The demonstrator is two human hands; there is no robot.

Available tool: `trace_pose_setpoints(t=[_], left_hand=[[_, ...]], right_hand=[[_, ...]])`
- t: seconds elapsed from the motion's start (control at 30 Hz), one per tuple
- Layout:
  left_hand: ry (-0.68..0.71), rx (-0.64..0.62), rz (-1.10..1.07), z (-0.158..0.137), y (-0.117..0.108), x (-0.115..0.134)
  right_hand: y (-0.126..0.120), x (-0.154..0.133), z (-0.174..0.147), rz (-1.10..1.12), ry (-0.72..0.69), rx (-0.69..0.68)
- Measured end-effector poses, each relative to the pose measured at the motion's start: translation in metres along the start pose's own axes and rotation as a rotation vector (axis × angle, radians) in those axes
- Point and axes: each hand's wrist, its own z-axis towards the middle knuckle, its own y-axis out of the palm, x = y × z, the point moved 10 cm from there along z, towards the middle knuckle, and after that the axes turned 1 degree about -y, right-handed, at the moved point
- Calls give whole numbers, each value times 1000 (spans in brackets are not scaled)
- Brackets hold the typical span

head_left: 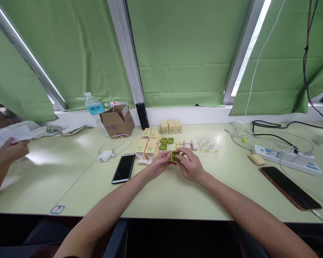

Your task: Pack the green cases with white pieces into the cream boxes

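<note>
A small square green tray [174, 156] is held up between my two hands, just above the table. My left hand [161, 161] pinches its left side. The fingers of my right hand [190, 165] close on its right side and reach over its opening. Beyond my hands lie several more green trays [163, 146], small yellow pieces [179, 143], pale pink blocks [195, 145] and clear cups [211, 144] with yellow in the bottom. Several open cardboard boxes [151, 148] with green labels are at the left, touching or close behind my left hand.
Closed small boxes [171, 126] line the back. At left are a black phone [123, 168], a charger [106, 155], a brown carton [117, 122] and a water bottle [95, 109]. A power strip [288, 159] and another phone [290, 187] lie right. Another person's hand [13, 150] holds something white.
</note>
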Motion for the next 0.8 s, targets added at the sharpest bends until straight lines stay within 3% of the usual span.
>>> trace_pose_setpoints(t=[0.8], left_hand=[[35,-25,33,-1,-1,5]], right_hand=[[4,-3,4,19,-62,4]])
